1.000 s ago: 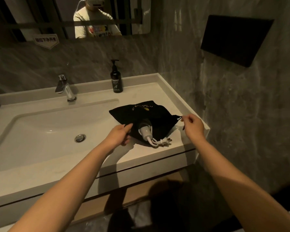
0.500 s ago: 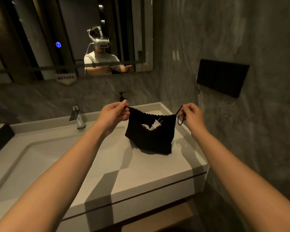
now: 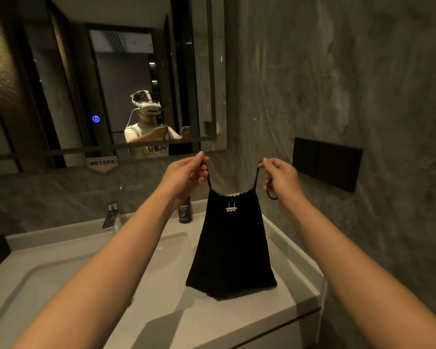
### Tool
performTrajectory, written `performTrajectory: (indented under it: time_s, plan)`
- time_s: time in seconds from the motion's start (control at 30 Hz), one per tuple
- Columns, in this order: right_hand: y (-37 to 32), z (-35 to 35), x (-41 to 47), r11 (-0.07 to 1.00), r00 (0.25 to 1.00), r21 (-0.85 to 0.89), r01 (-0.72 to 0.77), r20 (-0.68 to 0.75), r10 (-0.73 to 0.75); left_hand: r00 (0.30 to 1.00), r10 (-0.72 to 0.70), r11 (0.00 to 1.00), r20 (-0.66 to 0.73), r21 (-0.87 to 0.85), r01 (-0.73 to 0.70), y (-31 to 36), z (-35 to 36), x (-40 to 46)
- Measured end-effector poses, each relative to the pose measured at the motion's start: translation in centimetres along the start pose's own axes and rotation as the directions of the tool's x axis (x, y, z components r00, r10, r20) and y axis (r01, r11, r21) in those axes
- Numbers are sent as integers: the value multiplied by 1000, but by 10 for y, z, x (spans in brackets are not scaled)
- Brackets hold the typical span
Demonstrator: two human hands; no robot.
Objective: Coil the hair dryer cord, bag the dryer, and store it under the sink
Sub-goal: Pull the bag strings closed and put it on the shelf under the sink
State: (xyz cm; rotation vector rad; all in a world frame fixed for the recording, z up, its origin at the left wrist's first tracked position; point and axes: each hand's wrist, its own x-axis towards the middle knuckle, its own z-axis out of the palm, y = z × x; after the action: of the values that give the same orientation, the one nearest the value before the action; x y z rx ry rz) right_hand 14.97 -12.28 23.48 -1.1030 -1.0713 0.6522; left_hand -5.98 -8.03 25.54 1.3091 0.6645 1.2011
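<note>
A black drawstring bag (image 3: 233, 250) hangs upright above the right end of the counter, its mouth gathered nearly closed. A white plug (image 3: 231, 207) pokes out at the gathered top; the dryer itself is hidden inside. My left hand (image 3: 186, 176) pinches the left drawstring and my right hand (image 3: 281, 180) pinches the right one, both raised at chest height with the cords pulled taut and apart.
The white counter (image 3: 237, 321) with its sink basin (image 3: 73, 278) lies below. A chrome faucet (image 3: 111, 216) and a dark pump bottle (image 3: 185, 212) stand at the back. A wall mirror (image 3: 98, 79) hangs ahead, a black wall panel (image 3: 326, 163) on the right.
The bag went from lying on the counter to hanging by its drawstrings. Both hands rose and pulled the cords apart, gathering the mouth; only the plug still shows.
</note>
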Motion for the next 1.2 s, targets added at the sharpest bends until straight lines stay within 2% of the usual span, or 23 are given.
performTrajectory:
  time_s: [0.13,0.27,0.33,0.43,0.6,0.67,0.77,1.0,1.2]
  plan:
    - [-29,10,1,995,987,-21,97,130,-93,995,37,997,93,67,-43,23,11,6]
    - [-61,20,5,924,926,-169,343,229,-302,980,56,946,193,303,-114,45,21,8]
    - [-71,27,7,878,888,-206,433,265,-376,973,60,919,223,367,-141,53,26,8]
    - [-79,34,7,856,859,-200,477,314,-405,964,62,884,259,434,-173,58,28,7]
    - [-75,33,3,903,877,-131,409,330,-349,955,89,864,285,455,-216,59,27,3]
    - [-63,28,-2,964,909,-3,267,333,-251,957,91,894,277,400,-201,57,29,1]
    - [-37,32,-20,994,882,54,99,458,-113,973,117,931,197,320,-176,52,35,1]
    - [4,50,-41,1000,938,-13,16,346,-11,974,221,938,48,264,-226,42,41,-1]
    - [20,57,-50,997,933,-8,79,353,-71,976,218,966,-12,148,-214,38,23,0]
